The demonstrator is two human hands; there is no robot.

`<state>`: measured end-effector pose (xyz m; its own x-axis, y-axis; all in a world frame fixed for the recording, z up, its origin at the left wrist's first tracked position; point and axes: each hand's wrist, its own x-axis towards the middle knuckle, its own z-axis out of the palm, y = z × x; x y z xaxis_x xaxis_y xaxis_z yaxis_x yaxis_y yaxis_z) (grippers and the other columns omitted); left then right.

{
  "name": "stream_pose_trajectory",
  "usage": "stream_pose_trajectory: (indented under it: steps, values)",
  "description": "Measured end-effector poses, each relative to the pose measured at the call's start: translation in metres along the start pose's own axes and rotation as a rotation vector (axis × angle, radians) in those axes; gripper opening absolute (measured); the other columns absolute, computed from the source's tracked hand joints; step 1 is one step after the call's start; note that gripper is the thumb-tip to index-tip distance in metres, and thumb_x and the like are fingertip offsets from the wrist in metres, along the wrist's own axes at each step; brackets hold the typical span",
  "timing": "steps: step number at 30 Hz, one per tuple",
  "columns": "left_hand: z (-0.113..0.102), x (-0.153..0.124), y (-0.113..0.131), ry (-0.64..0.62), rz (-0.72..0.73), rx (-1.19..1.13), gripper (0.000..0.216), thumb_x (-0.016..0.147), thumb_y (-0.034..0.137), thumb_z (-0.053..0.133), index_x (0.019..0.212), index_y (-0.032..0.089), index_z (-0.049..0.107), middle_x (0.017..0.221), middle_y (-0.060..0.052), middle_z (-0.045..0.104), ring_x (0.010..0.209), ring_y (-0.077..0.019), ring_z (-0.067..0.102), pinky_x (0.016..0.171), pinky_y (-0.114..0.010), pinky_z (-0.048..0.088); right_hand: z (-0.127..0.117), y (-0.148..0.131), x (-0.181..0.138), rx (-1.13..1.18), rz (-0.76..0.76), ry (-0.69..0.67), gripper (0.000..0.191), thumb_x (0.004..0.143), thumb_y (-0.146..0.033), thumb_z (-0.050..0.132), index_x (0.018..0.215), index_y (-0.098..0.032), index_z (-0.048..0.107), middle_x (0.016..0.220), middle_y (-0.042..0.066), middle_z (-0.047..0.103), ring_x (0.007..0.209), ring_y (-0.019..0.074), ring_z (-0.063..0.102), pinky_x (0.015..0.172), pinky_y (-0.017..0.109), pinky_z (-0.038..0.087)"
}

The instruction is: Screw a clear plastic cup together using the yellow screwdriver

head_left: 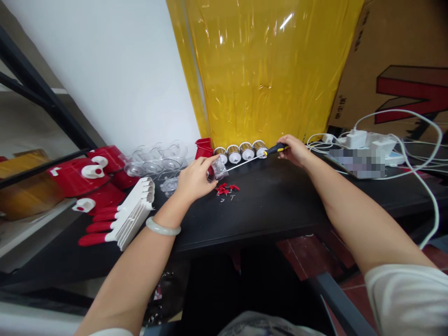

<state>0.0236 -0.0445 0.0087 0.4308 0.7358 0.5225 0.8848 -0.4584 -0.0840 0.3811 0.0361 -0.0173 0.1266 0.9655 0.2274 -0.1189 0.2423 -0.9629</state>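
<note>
My left hand (193, 179) is closed around a small clear plastic part with a red inside (216, 170), held just above the black table (266, 210). My right hand (296, 149) grips the yellow-and-black handle of a long thin screwdriver (255, 158), whose shaft points left toward the clear part. Small red bits and tiny screws (226, 190) lie on the table below the part. Several metal-capped cylinders (241, 150) stand in a row behind the screwdriver.
Clear plastic parts (157, 163), red housings (91, 175) and a white ribbed piece (135, 210) lie at the left. A yellow film sheet (266, 65) hangs behind. White chargers and cables (367, 140) and a cardboard box (402, 65) sit at the right.
</note>
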Motion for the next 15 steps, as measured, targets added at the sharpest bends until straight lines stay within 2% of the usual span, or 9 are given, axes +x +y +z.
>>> stream_pose_trajectory:
  steps: [3, 7, 10, 13, 15]
  values:
    - [0.0004, 0.0000, -0.0002, 0.004, 0.001, 0.004, 0.076, 0.080, 0.036, 0.072, 0.150, 0.032, 0.044, 0.134, -0.005, 0.063, 0.123, -0.0293, 0.059, 0.089, -0.039, 0.053, -0.0020, 0.0032, 0.0016, -0.133, 0.004, -0.001, 0.026, 0.086, -0.041, 0.066, 0.076, -0.024, 0.049, 0.042, -0.009, 0.040, 0.032, 0.0083, 0.033, 0.046, 0.027, 0.048]
    - [-0.0001, 0.0000, 0.0004, 0.001, -0.007, 0.007, 0.076, 0.079, 0.035, 0.072, 0.150, 0.032, 0.044, 0.134, -0.005, 0.063, 0.123, -0.0294, 0.059, 0.089, -0.039, 0.053, -0.0030, 0.0051, 0.0020, -0.212, -0.002, -0.012, 0.040, 0.088, -0.055, 0.065, 0.070, -0.025, 0.046, 0.035, -0.010, 0.030, 0.029, 0.0083, 0.027, 0.044, 0.027, 0.045]
    - [-0.0011, -0.0001, 0.0013, -0.005, -0.007, 0.002, 0.075, 0.080, 0.035, 0.071, 0.150, 0.032, 0.045, 0.132, -0.005, 0.064, 0.123, -0.0291, 0.059, 0.089, -0.039, 0.053, -0.0002, 0.0032, 0.0007, -0.191, 0.024, 0.022, 0.027, 0.089, -0.041, 0.062, 0.072, -0.024, 0.049, 0.037, -0.009, 0.034, 0.030, 0.0089, 0.030, 0.046, 0.027, 0.048]
    - [-0.0018, -0.0002, 0.0020, -0.009, -0.013, -0.004, 0.075, 0.080, 0.035, 0.071, 0.150, 0.033, 0.044, 0.135, -0.005, 0.062, 0.124, -0.0296, 0.058, 0.090, -0.040, 0.053, 0.0020, -0.0005, -0.0017, -0.084, 0.033, 0.029, 0.007, 0.079, -0.025, 0.059, 0.078, -0.023, 0.053, 0.049, -0.006, 0.046, 0.037, 0.0097, 0.041, 0.049, 0.026, 0.050]
    - [-0.0017, -0.0002, 0.0021, -0.017, -0.019, -0.009, 0.075, 0.080, 0.035, 0.071, 0.150, 0.033, 0.044, 0.136, -0.005, 0.062, 0.125, -0.0299, 0.058, 0.090, -0.040, 0.052, 0.0017, -0.0028, -0.0035, 0.021, 0.016, -0.004, 0.010, 0.072, -0.023, 0.059, 0.081, -0.023, 0.053, 0.060, -0.004, 0.052, 0.044, 0.0107, 0.048, 0.050, 0.026, 0.050]
